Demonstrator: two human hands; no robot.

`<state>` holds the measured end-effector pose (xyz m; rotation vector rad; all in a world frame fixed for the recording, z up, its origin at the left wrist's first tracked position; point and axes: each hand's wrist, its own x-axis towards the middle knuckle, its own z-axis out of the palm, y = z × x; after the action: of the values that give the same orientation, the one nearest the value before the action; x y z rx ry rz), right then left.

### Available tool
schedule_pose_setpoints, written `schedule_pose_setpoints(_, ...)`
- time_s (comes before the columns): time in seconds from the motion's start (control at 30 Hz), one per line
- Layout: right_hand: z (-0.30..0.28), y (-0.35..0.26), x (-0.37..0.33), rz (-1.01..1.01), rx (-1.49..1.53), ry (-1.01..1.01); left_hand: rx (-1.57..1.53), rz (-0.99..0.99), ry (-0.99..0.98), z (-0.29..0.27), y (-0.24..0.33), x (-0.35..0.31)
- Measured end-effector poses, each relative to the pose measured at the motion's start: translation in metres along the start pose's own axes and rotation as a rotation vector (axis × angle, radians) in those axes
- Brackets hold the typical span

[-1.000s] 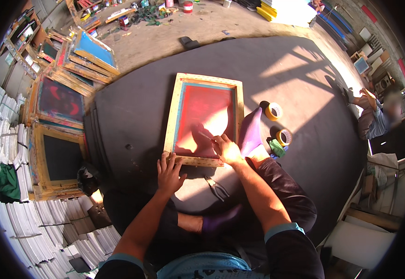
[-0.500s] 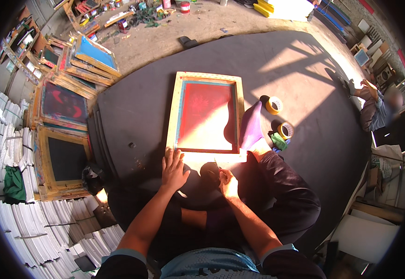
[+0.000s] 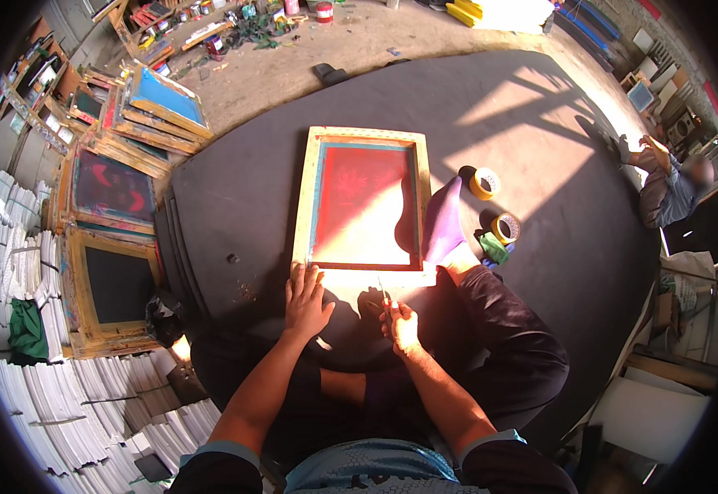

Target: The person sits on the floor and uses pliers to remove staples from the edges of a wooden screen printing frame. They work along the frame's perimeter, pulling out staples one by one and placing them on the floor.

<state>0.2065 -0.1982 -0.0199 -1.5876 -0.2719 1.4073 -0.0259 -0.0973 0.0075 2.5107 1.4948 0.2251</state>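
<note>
A wooden screen-printing frame (image 3: pixel 302 198) with red mesh (image 3: pixel 360 185) and a blue-green inner border lies flat in front of me, partly sunlit. My left hand (image 3: pixel 304 306) rests on its near left corner, fingers stretched out and holding nothing. Below the near edge, my right hand (image 3: pixel 402 327) is closed round a slim pointed tool (image 3: pixel 383 288) with a bright, narrow tip. That tip is at or just short of the frame's near rail; whether they touch is unclear, as is the tool's exact kind. My purple-socked foot (image 3: pixel 444 221) sits against the frame's right side.
Two yellow tape rolls (image 3: pixel 485 184) and a green cloth (image 3: pixel 491 247) lie right of my foot on dark sheeting (image 3: pixel 243 198). More screen frames (image 3: pixel 113 284) and white paper stacks (image 3: pixel 54 412) stand at left. Another person (image 3: pixel 670 185) sits at far right.
My right hand has shifted slightly, and more of its fingers now show around the tool. The left hand keeps its place on the frame.
</note>
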Motion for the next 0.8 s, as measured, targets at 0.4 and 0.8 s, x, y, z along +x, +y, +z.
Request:
schedule_pose_setpoints(0.4, 0.023, 0.02, 0.0, -0.078, 0.062, 0.139, -0.035, -0.004, 0.021, -0.001, 0.001, 0.001)
schedule_pose_setpoints(0.8, 0.012, 0.003, 0.01, 0.102, 0.106, 0.039, -0.013, 0.014, 0.02, -0.001, -0.001, 0.0)
